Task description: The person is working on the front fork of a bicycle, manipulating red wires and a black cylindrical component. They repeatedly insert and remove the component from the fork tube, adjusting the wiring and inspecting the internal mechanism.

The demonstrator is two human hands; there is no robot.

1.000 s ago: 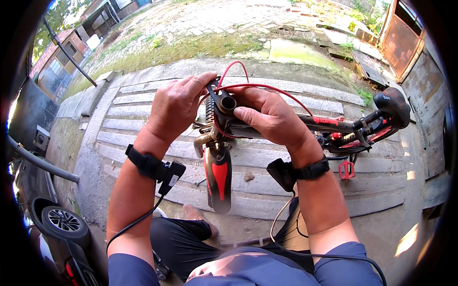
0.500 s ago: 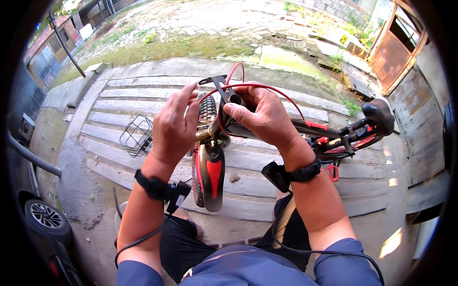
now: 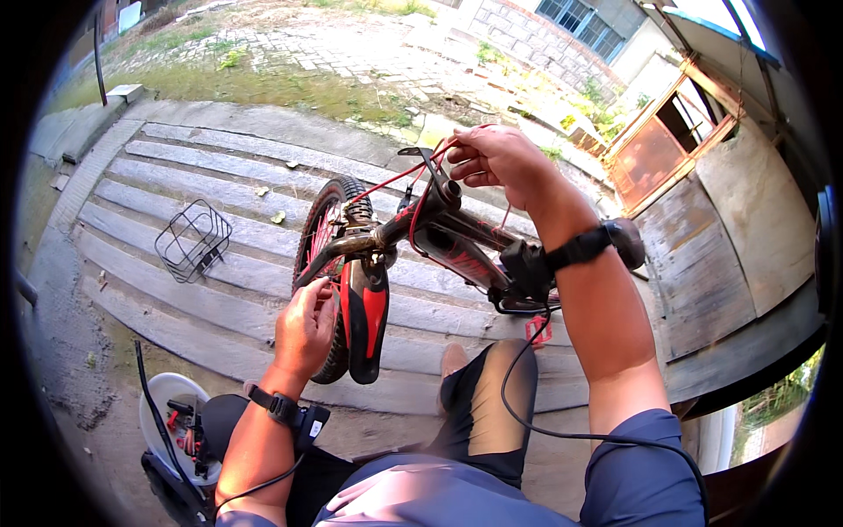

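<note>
Your right hand (image 3: 500,162), one o'clock from centre, pinches the red cable (image 3: 386,182). Your left hand (image 3: 306,329), eight o'clock, is beside the mudguard (image 3: 373,307); grip cannot be determined.

An outdoor yard (image 3: 211,88): long grey slabs (image 3: 211,163) lie in rows underfoot, sunlit brick paving (image 3: 307,54) with weeds (image 3: 233,58) spreads beyond them, a block wall (image 3: 525,39) with a barred window (image 3: 584,28) stands behind, and a rusty door (image 3: 648,162) is at right
</note>
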